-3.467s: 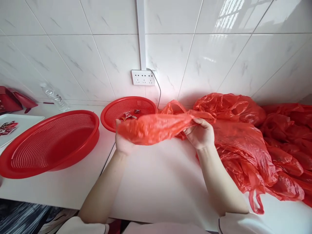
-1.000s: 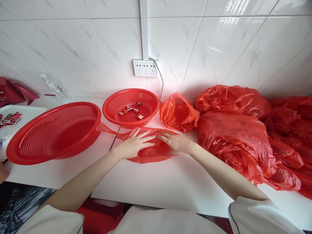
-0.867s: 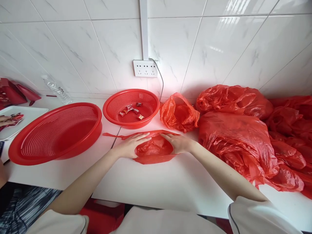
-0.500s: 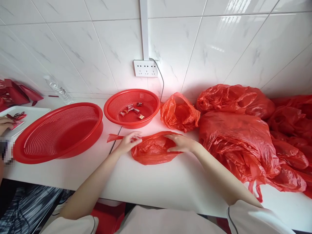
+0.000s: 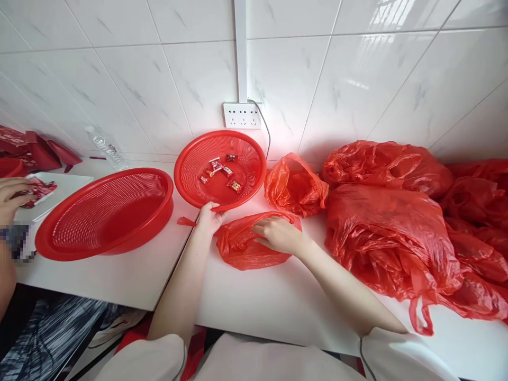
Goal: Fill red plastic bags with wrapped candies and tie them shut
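Fingers of the left hand (image 5: 208, 218) grip the near rim of the small red colander (image 5: 220, 168) – tipped up, a few wrapped candies (image 5: 220, 172) inside. Right hand (image 5: 277, 234) lies loosely open on the red plastic bag (image 5: 248, 247) just below it, with a bigger empty colander (image 5: 108, 211) left and stuffed red bags (image 5: 391, 233) piled right.

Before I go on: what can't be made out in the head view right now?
- Print on the wrapped sweets in the small basket: too small.
- Inside of the flattened bag: covered by the right hand.
- Left hand fingers: hidden under the basket rim.
- Co-worker's hand: cut by the left edge.
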A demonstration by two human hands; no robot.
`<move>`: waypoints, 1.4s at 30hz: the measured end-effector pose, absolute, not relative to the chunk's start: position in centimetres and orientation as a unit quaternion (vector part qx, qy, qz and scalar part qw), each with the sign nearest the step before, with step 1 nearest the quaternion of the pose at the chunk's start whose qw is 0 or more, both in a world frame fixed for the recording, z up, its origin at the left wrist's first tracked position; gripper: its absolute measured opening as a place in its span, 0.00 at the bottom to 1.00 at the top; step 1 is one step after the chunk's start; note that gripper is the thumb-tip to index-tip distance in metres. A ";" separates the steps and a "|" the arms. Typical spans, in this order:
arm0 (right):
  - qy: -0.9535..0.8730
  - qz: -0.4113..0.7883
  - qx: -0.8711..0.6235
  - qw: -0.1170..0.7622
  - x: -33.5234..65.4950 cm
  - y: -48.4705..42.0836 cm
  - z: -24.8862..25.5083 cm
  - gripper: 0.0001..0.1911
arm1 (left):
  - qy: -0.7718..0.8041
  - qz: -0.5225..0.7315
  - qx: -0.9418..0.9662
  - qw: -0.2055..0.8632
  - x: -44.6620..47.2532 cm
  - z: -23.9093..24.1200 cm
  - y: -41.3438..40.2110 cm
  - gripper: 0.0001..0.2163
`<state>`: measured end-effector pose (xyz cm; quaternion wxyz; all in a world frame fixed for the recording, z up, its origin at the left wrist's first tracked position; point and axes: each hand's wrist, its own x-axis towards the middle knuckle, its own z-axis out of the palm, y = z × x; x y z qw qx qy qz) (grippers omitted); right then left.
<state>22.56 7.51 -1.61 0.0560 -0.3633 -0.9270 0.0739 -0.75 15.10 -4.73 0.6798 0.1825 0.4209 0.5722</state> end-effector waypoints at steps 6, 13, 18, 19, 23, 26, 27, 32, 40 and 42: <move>-0.824 0.129 -0.494 0.244 22.8 9.0 2.9 0.15 | 0.373 0.600 0.244 0.664 1.2 -5.3 12.9 0.03; -0.812 0.117 -0.476 0.315 21.8 12.2 0.9 0.14 | 0.366 0.555 0.303 0.683 2.2 -4.8 10.7 0.12; -0.811 0.111 -0.493 0.296 21.0 13.0 -1.5 0.19 | 0.328 0.544 0.309 0.708 2.8 -5.4 10.2 0.14; -0.811 0.119 -0.494 0.291 21.0 13.1 -1.8 0.21 | 0.323 0.550 0.308 0.706 2.9 -5.4 10.1 0.14; -0.850 0.154 -0.434 0.255 21.0 13.3 -2.6 0.19 | 0.317 0.550 0.309 0.708 3.2 -5.6 9.8 0.13; -0.871 0.129 -0.413 0.233 21.0 13.6 -2.9 0.17 | 0.319 0.543 0.314 0.710 3.3 -5.8 9.8 0.11; -0.872 0.124 -0.413 0.230 21.0 13.7 -3.0 0.17 | 0.320 0.542 0.315 0.711 3.3 -5.8 9.8 0.11; -0.813 0.217 -0.446 0.304 21.6 13.9 -2.4 0.15 | 0.328 0.535 0.308 0.715 3.0 -6.2 10.1 0.12; -0.814 0.361 -0.376 0.257 25.5 12.5 1.5 0.11 | 0.332 0.563 0.305 0.693 2.0 -6.3 10.9 0.10; -0.835 0.376 -0.353 0.194 25.8 12.0 1.9 0.10 | 0.334 0.554 0.311 0.696 1.8 -6.2 10.9 0.11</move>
